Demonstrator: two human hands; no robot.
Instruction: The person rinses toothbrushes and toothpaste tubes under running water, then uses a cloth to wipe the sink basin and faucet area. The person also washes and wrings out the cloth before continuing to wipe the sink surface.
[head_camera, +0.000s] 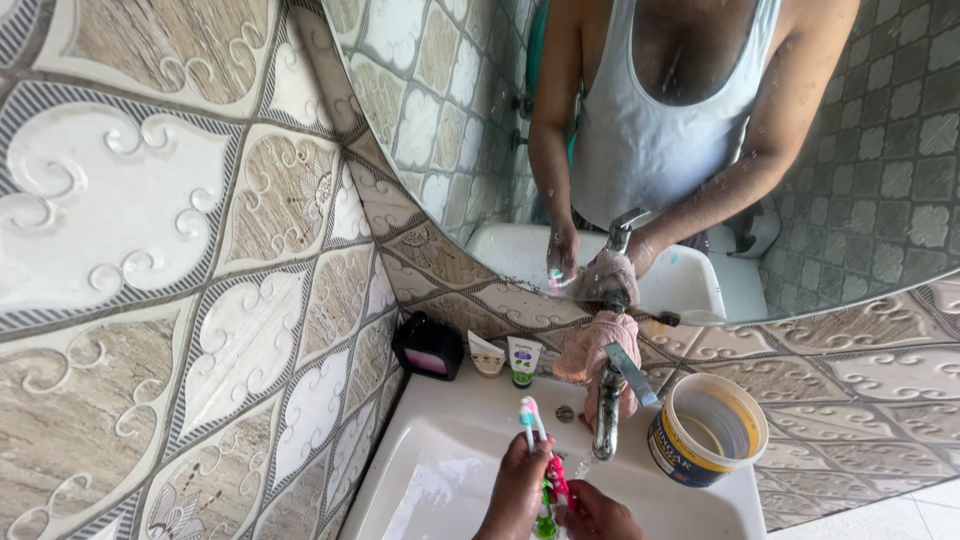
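At the bottom edge, the left hand (517, 490) and the right hand (597, 512) met over the sink (440, 470), both closed on a bunch of toothbrushes (535, 440) held upright, heads up. Just beyond stood the tap (610, 405), with a pink cloth (597, 345) draped on it. A tub (708, 430) sat to the right on the sink's rim. Further back, against the tiles, were two small tubes (507, 358) and a black box (428, 347). Above hung the mirror (880, 150).
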